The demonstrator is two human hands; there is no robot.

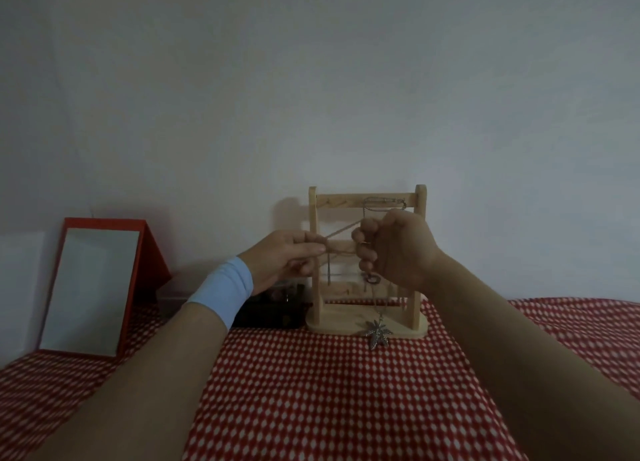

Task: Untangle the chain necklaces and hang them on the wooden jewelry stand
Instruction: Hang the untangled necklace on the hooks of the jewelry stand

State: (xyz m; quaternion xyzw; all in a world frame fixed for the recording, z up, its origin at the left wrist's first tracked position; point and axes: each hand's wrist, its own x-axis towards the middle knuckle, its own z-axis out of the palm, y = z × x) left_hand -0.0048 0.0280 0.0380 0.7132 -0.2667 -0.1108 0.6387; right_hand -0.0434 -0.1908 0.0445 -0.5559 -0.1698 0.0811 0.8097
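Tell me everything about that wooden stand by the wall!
The wooden stand is pale wood: two upright posts joined by flat crossbars, on a rounded flat base. It stands on the red-and-white cloth, by the white wall. A silvery chain loops over its top bar near the right post. The left hand and right hand, holding chain, hide part of its middle bar. A leaf pendant dangles before the base.

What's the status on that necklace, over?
Left hand pinching chain, right hand gripping it too. Leaf pendant hanging low at wooden stand base. Another chain on top bar. Nothing in the way.
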